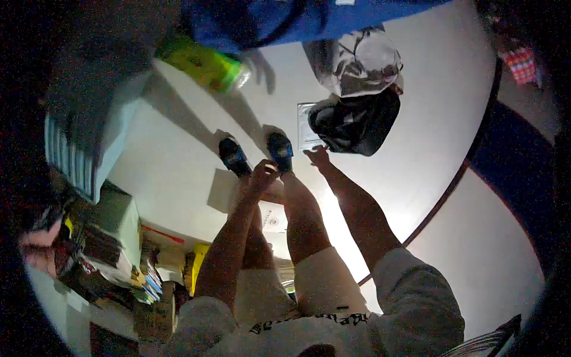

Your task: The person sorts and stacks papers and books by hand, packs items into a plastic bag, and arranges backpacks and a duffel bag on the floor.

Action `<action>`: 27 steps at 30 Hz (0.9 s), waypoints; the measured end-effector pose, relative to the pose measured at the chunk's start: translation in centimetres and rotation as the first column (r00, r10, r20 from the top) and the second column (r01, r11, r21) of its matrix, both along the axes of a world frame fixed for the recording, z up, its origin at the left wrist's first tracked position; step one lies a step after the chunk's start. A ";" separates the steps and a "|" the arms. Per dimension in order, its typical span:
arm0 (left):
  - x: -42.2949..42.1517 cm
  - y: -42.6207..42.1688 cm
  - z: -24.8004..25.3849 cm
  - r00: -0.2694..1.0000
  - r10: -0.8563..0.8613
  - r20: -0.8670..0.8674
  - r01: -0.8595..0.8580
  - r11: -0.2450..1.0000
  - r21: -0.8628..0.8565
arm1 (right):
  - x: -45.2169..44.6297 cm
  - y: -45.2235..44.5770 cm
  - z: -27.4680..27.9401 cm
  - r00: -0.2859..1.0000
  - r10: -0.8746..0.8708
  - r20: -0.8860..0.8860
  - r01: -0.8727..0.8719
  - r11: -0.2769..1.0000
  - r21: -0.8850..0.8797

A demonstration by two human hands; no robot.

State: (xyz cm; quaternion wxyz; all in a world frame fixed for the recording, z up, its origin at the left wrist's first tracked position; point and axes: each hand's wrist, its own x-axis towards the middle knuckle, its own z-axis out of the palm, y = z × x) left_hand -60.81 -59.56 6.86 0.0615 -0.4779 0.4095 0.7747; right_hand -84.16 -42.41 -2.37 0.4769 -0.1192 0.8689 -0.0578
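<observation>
Low in front of my knees, my left hand has its fingers curled near my shins; whatever they hold, if anything, is too dark to make out. My right hand reaches forward, its fingers at the lower edge of a flat silvery-white item on the floor. A black bag overlaps that item's right side. Beyond the bag lies a shiny silver-grey bundle. Dark slippers are on my feet. Between my legs shows a white box with printing.
A green bottle-like object is at the upper left, below blue fabric. Boxes and mixed items stand at the lower left. A dark curved edge runs down the right side, with dark blue material beyond.
</observation>
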 end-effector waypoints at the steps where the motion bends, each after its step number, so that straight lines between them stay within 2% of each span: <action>1: -0.6 0.3 -2.6 0.992 -0.046 -0.116 0.031 0.991 -0.128 | 0.9 0.2 -2.3 0.991 0.097 -0.097 -0.099 0.995 -0.014; 2: -1.6 0.1 -3.0 0.975 0.156 -0.159 -0.135 0.981 0.137 | 2.0 0.2 -4.3 0.956 0.193 -0.223 -0.202 0.979 -0.018; 3: -2.6 -0.1 -3.4 0.923 0.365 -0.122 -0.294 0.874 0.386 | 2.6 0.5 -6.4 0.932 0.246 -0.264 -0.264 0.964 -0.033; 4: -3.6 0.8 -6.4 0.931 0.346 -0.113 -0.277 0.876 0.396 | 2.9 0.6 -8.4 0.906 0.295 -0.304 -0.323 0.945 -0.045; 5: -4.3 1.7 -10.3 0.954 0.021 -0.300 -0.095 0.967 -0.236 | 3.6 2.5 -13.3 0.849 0.446 -0.282 -0.449 0.892 0.058; 6: -5.1 2.5 -12.9 0.928 -0.204 -0.311 0.008 0.846 -0.532 | 3.2 -1.1 -9.7 0.900 0.364 -0.240 -0.355 0.931 0.079; 7: -6.1 3.3 -15.5 0.896 -0.367 -0.251 0.034 0.619 -0.785 | 2.6 -3.8 -7.3 0.922 0.282 -0.265 -0.265 0.959 0.097; 8: -7.8 4.5 -17.1 0.974 -0.145 -0.174 0.028 0.839 -0.543 | 2.1 -5.5 -6.5 0.936 0.200 -0.291 -0.174 0.978 0.112; 9: -8.9 5.5 -18.3 0.999 0.050 -0.017 -0.053 0.965 -0.257 | 2.1 -6.0 -7.0 0.915 0.278 -0.293 -0.212 0.948 0.238; 10: -9.8 6.0 -19.5 0.999 0.035 -0.013 -0.037 0.967 -0.252 | 1.9 -7.4 -5.9 0.929 0.241 -0.283 -0.153 0.942 0.298; 11: -10.5 6.2 -20.2 0.975 0.098 -0.197 -0.135 0.974 -0.183 | 1.7 -8.8 -4.8 0.940 0.204 -0.274 -0.097 0.929 0.358; 12: -11.2 6.2 -20.3 0.914 0.175 -0.367 -0.224 0.970 -0.093 | 1.9 -8.4 -6.5 0.942 0.197 -0.271 -0.089 0.927 0.363; 13: -11.6 6.0 -19.6 0.957 0.139 -0.255 -0.152 0.988 -0.031 | 2.0 -7.9 -8.7 0.840 0.374 -0.393 -0.195 0.884 0.425; 14: -11.2 6.7 -20.4 0.961 0.128 -0.244 -0.140 0.990 -0.033 | 2.3 -6.9 -10.4 0.694 0.530 -0.487 -0.282 0.823 0.494; 15: -11.0 7.1 -21.3 0.927 0.293 -0.233 -0.245 0.945 0.215 | 2.5 -7.2 -10.6 0.642 0.439 -0.629 -0.224 0.892 0.393; 16: -10.7 7.2 -22.0 0.876 0.448 -0.179 -0.332 0.828 0.451 | 2.3 -7.4 -10.5 0.645 0.439 -0.625 -0.221 0.891 0.397; 17: -8.8 7.6 -22.1 0.935 0.263 -0.238 -0.229 0.960 0.161 | 2.2 -7.3 -10.3 0.608 0.579 -0.543 -0.286 0.798 0.531; 18: -8.2 5.8 -19.0 0.977 0.081 -0.199 -0.114 0.981 -0.156 | 2.3 -6.9 -10.0 0.562 0.702 -0.438 -0.342 0.679 0.650; 19: -7.6 5.6 -19.3 0.985 0.090 -0.151 -0.084 0.995 0.047 | 2.4 -6.5 -10.7 0.629 0.263 -0.732 -0.153 0.965 0.215; 20: -7.1 4.9 -19.5 0.991 0.087 -0.104 -0.059 0.967 0.246 | 2.5 -5.9 -10.7 0.627 0.258 -0.735 -0.146 0.966 0.215; 22: -4.5 5.9 -23.4 0.958 0.277 -0.077 -0.201 0.837 0.509 | 1.4 -8.2 -5.7 0.913 0.105 -0.395 0.009 0.961 0.276; 24: -4.6 4.0 -19.2 0.994 0.108 0.013 -0.108 0.953 0.283 | 0.6 -8.1 -4.5 0.908 0.113 -0.404 0.009 0.957 0.289; 25: -5.8 2.9 -18.6 0.986 -0.030 0.164 -0.007 0.976 0.218 | -0.1 -7.3 -4.8 0.828 0.165 -0.536 -0.068 0.978 0.196; 26: -6.9 1.9 -18.0 0.987 -0.035 0.155 0.002 0.977 0.211 | -1.4 -6.4 -5.3 0.723 0.193 -0.664 -0.159 0.981 0.113; 27: -7.6 0.6 -17.6 0.995 -0.008 0.101 -0.014 0.975 0.220 | -3.8 -7.1 -4.6 0.670 0.090 -0.737 -0.102 0.994 0.030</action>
